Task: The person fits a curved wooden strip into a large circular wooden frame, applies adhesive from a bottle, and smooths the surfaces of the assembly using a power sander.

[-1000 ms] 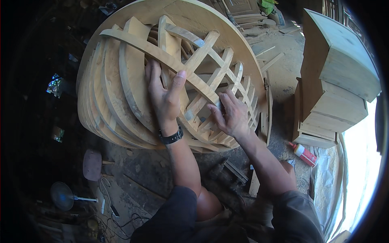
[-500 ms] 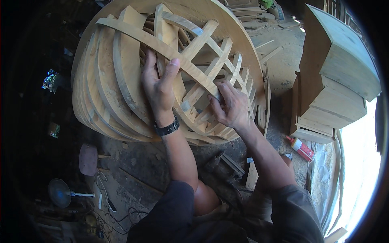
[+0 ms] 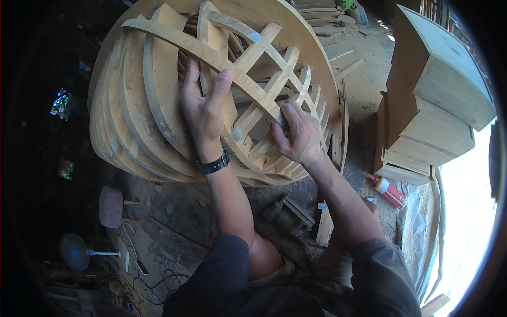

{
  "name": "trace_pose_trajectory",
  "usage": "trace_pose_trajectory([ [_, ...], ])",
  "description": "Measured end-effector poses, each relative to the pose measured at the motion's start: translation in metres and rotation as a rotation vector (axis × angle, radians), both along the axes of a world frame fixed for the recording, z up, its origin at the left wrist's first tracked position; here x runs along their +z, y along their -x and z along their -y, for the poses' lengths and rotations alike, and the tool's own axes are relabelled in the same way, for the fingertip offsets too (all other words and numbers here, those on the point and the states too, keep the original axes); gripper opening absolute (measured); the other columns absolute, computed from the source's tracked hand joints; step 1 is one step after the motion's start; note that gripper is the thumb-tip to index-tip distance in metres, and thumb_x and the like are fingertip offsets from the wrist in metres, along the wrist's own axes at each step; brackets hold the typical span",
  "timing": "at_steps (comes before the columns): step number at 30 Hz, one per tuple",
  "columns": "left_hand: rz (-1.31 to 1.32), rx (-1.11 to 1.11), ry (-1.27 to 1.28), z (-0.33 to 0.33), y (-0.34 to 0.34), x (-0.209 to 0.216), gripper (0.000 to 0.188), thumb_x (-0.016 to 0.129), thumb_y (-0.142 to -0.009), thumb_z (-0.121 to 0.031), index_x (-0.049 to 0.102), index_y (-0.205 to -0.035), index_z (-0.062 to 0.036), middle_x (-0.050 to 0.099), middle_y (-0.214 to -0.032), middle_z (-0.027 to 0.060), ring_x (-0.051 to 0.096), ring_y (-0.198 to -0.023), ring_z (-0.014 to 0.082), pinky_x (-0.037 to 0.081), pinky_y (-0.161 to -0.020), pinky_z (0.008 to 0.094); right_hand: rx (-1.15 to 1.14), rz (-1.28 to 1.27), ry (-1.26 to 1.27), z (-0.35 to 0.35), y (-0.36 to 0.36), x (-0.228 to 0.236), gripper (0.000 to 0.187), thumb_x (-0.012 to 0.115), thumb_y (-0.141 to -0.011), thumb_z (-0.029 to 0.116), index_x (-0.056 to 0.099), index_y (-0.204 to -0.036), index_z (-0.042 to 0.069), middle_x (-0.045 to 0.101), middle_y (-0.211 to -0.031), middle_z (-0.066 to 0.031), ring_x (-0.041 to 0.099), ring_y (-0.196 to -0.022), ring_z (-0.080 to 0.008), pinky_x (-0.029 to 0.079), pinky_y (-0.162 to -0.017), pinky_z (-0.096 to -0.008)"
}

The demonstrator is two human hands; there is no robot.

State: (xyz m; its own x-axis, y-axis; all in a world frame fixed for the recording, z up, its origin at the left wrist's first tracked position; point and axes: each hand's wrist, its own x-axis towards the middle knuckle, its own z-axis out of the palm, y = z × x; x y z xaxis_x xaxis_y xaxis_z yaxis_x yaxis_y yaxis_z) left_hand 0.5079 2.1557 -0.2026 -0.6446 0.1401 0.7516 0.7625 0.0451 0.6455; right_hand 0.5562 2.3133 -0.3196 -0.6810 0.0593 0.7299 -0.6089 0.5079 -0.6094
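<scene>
A large round frame of curved pale wooden slats [image 3: 153, 105] fills the upper middle of the head view, with thinner strips crossing over it in a lattice [image 3: 264, 79]. My left hand [image 3: 203, 108], with a black watch on the wrist, lies flat on the slats, its thumb hooked over a long curved crosspiece [image 3: 174, 42]. My right hand [image 3: 296, 132] presses its fingers on the lower lattice strips just to the right; whether it holds anything small I cannot tell.
Stacked curved wooden blocks [image 3: 438, 105] stand at the right. A red and white glue bottle [image 3: 388, 191] lies on the ground below them. A mallet [image 3: 112, 206], a small fan [image 3: 76, 252], cables and wood offcuts [image 3: 325, 224] lie on the dirt floor near my knees.
Both hands have stayed on the frame; my left hand shifted slightly along the slats and my right hand moved a little lower on the lattice. The view has shifted a little.
</scene>
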Motion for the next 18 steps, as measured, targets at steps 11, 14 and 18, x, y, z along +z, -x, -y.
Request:
trace_pose_trajectory([
  [11,-0.062,-0.007,-0.023,-0.002,0.000,0.002,0.078,0.067,-0.094,-0.029,0.027,-0.151,0.0070,0.044,-0.147,0.0203,0.044,-0.133,0.0253,0.034,-0.111,0.0352,-0.058,-0.205,0.014,0.006,0.005,-0.003,0.033,0.072,-0.085,0.014,0.058,-0.111,0.000,0.061,-0.093,-0.0144,0.062,-0.074,-0.0317,0.049,-0.065,-0.0387],
  [14,-0.071,0.027,-0.007,0.002,0.002,0.003,0.080,0.065,-0.095,-0.030,0.023,-0.153,0.0061,0.043,-0.148,0.0202,0.043,-0.133,0.0253,0.033,-0.112,0.0359,-0.057,-0.168,0.052,0.011,0.003,0.001,0.033,0.071,-0.085,0.011,0.057,-0.113,-0.001,0.061,-0.095,-0.0152,0.062,-0.075,-0.0325,0.049,-0.066,-0.0387],
  [18,-0.028,0.034,-0.036,0.004,0.003,0.001,0.081,0.064,-0.096,-0.029,0.018,-0.155,0.0034,0.044,-0.146,0.0206,0.044,-0.133,0.0252,0.034,-0.111,0.0364,0.003,-0.134,0.037,0.005,-0.005,0.011,0.028,0.067,-0.085,0.006,0.057,-0.110,-0.001,0.060,-0.095,-0.0146,0.064,-0.080,-0.0321,0.050,-0.066,-0.0378],
])
